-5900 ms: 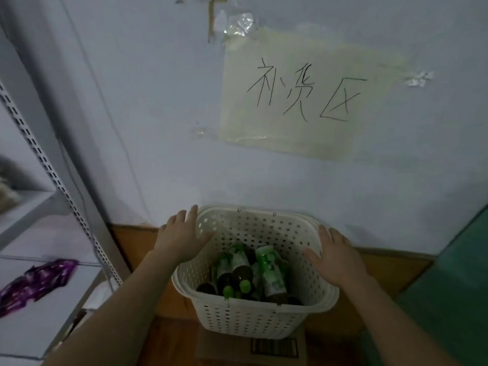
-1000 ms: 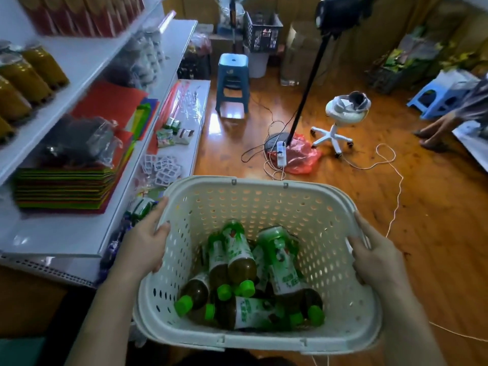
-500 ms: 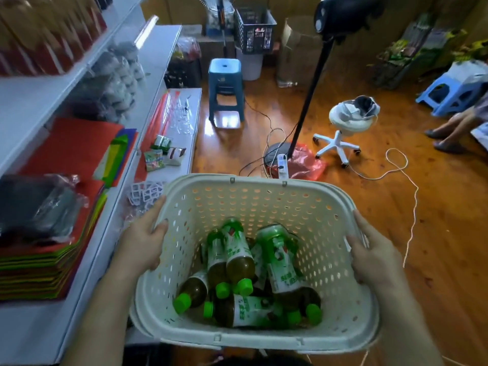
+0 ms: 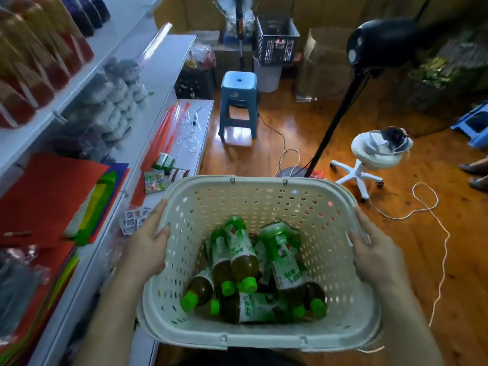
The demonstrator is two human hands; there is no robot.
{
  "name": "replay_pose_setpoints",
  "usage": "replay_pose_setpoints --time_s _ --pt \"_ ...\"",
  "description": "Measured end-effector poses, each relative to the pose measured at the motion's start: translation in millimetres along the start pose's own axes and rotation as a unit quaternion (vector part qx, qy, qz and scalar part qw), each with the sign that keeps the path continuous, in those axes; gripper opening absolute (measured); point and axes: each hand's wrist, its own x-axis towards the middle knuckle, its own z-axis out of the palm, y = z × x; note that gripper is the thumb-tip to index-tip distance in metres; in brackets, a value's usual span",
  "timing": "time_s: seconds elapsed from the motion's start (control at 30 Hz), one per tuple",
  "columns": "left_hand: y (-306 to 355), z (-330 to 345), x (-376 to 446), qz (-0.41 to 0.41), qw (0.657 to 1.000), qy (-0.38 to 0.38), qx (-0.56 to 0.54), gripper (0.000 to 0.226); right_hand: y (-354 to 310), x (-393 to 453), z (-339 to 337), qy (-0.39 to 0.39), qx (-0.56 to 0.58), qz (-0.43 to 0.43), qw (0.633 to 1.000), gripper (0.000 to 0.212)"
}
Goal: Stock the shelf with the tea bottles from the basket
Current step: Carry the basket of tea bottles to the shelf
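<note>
I carry a cream perforated basket (image 4: 264, 191) in front of me, low in the head view. My left hand (image 4: 144, 247) grips its left rim and my right hand (image 4: 375, 256) grips its right rim. Several tea bottles (image 4: 244, 254) with green caps and green labels lie jumbled in the bottom of the basket. The white shelf unit (image 4: 148, 101) runs along my left side, its boards holding red packs, grey bundles, coloured paper and small items.
Ahead on the wooden floor stand a blue stool (image 4: 239, 101), a black lamp stand (image 4: 335, 112) and a white wheeled seat (image 4: 375, 157). A white cord (image 4: 433, 207) loops across the floor at right. Boxes and a black crate (image 4: 276, 40) line the far wall.
Since the basket sat by the wall, I have lifted it and turned to the shelf aisle. Over the last second I moved forward along the shelf; both hands keep their grip.
</note>
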Motion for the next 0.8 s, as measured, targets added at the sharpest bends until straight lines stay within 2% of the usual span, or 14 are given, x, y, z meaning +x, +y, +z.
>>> replay_pose_setpoints --time_s 0.3,0.4,0.6,0.8 --pt "27 9 187 -0.013 0.999 -0.041 0.023 0.062 -80 121 62 0.023 -0.027 0.021 0.999 0.058" --pt "45 3 249 0.016 0.997 -0.048 0.052 0.062 -104 153 83 0.035 -0.016 0.029 0.999 0.062" --pt "74 -8 341 0.016 0.999 -0.044 0.027 0.060 -163 225 114 0.041 -0.008 0.024 0.999 0.058" --pt "111 3 436 -0.001 0.999 -0.029 -0.026 0.058 -208 328 141 0.013 -0.010 0.013 1.000 0.056"
